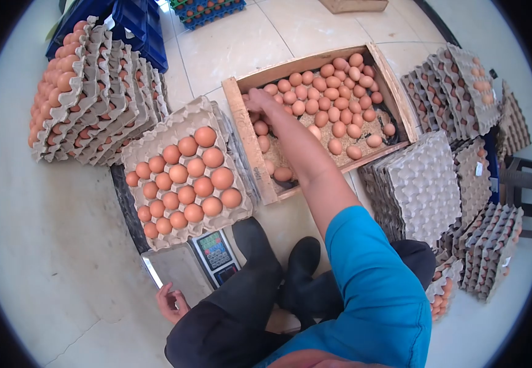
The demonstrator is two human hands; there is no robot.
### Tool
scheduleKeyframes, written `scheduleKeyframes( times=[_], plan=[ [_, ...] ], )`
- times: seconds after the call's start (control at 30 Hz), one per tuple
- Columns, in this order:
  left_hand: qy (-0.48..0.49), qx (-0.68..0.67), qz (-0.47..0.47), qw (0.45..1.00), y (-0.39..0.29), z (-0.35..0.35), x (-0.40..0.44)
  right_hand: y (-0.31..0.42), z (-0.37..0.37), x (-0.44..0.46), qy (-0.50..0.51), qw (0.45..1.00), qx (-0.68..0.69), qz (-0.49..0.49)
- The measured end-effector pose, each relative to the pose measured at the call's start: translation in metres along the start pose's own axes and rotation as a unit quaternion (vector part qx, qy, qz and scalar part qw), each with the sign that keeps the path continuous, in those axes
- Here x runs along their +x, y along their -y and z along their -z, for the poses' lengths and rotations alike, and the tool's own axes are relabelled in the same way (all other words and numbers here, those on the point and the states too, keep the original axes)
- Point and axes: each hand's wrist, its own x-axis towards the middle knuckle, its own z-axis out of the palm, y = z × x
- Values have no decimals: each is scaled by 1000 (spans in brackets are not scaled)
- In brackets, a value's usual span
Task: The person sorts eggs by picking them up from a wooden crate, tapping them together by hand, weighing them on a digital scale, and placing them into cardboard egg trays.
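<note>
My right hand [258,102] reaches into a wooden crate [268,178] at its far left corner, close to brown eggs. Its fingers point down and are partly hidden, so I cannot tell whether they hold an egg. Many loose eggs [333,93] lie on husk-like bedding in the crate. My left hand [172,303] rests beside a digital scale [214,250] with its metal platform, fingers loosely curled and apart, nothing visible in them. Left of the crate, a grey pulp egg tray [183,116] holds rows of brown eggs, with bare cups along its far side.
Tall stacks of filled egg trays [103,98] stand at the left, near blue plastic crates [140,30]. At the right are stacked pulp trays [422,184] and more egg-filled trays [453,92]. My boots [302,264] are on the tiled floor between crate and scale.
</note>
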Motion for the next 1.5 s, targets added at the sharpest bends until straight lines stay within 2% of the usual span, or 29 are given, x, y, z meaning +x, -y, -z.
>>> scheduleKeyframes(
  times=[0.03,0.13,0.17,0.23,0.27,0.33,0.37,0.47,0.5,0.6,0.67,0.8,0.83,0.93,0.97,1.07,1.1,1.2,1.33,1.37,1.43,1.5],
  plan=[
    [-2,-5,1,1000,1,0,-1,-1,5,-5,-2,1000,1,24],
    [-24,14,26,999,11,9,-1,4,20,-22,-14,961,273,-45],
    [-29,29,24,999,10,14,3,1,33,-27,18,950,305,-56],
    [-40,54,19,998,7,24,16,-3,52,-49,32,870,488,-64],
    [-36,22,36,998,-7,25,26,-6,62,-63,36,818,571,-67],
    [-26,-44,68,996,-55,27,58,-5,85,-101,68,757,647,-58],
    [-4,-44,23,999,-70,26,76,-3,93,-121,86,724,683,-52],
    [112,-84,-57,989,-144,13,120,3,106,-170,114,710,692,60],
    [190,-95,-65,975,-174,8,132,8,110,-190,126,720,677,80],
    [398,-113,-60,908,-264,-20,147,47,133,-255,162,754,624,125],
    [459,-128,-129,869,-304,-48,139,74,143,-294,183,782,581,131],
    [478,-118,-143,858,-325,-101,121,112,140,-343,148,831,505,180],
    [483,-116,-138,857,-325,-106,116,116,139,-355,165,828,510,163],
    [556,-169,-37,813,-322,-109,100,122,133,-387,123,847,508,90],
    [539,-189,-21,821,-320,-109,91,125,131,-400,108,841,526,73],
    [539,-255,135,791,-323,-103,83,128,114,-420,88,761,643,-3],
    [547,-290,155,770,-320,-104,85,124,110,-419,84,738,669,5],
    [519,-334,216,756,-319,-102,89,118,110,-417,152,601,785,-14],
    [556,-382,271,686,-296,-107,117,116,111,-421,162,566,807,44],
    [564,-408,266,667,-280,-115,127,116,111,-421,153,573,804,43],
    [550,-417,269,672,-285,-112,125,114,106,-421,134,584,800,38],
    [557,-423,269,662,-292,-107,120,112,103,-420,120,650,749,52]
  ],
)
